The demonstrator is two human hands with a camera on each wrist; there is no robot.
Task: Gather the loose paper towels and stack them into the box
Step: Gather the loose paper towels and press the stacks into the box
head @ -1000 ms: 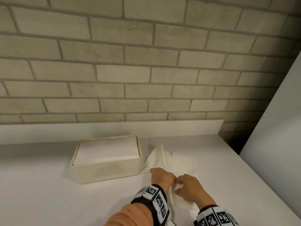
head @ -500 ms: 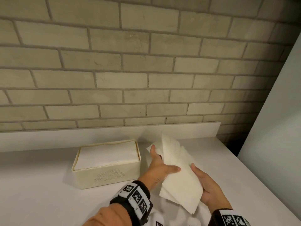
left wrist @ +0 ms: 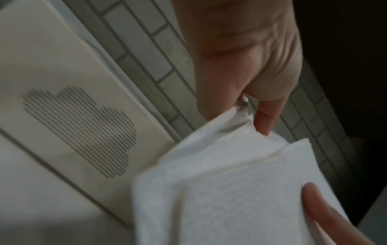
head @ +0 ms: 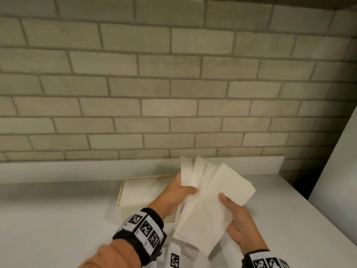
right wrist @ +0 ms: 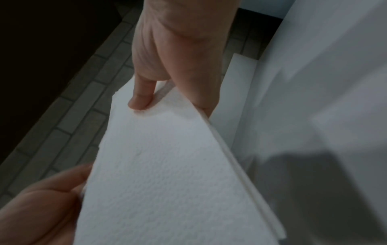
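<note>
A fanned bunch of white paper towels [head: 209, 202] is held up off the white counter [head: 58, 219], just right of the box. My left hand [head: 185, 188] grips its left side, thumb on top and fingers behind. Thumb over the sheets, my right hand [head: 229, 207] holds the right side from below. The cream box [head: 135, 192] stands at the back, filled with flat white towels; my left hand and the bunch hide its right end. In the left wrist view the box's cloud-patterned front [left wrist: 79, 129] lies beside the towels [left wrist: 230, 190]. The right wrist view shows my fingers pinching the towels [right wrist: 167, 174].
A grey brick wall [head: 173, 84] rises behind a low white ledge [head: 77, 169]. A white panel [head: 340, 171] stands at the right, with a dark gap by the counter's far right corner. The counter edge runs diagonally at the right.
The towels lay on the counter under both hands a second ago. Both hands have since lifted them up into the air, fanned out, beside the box.
</note>
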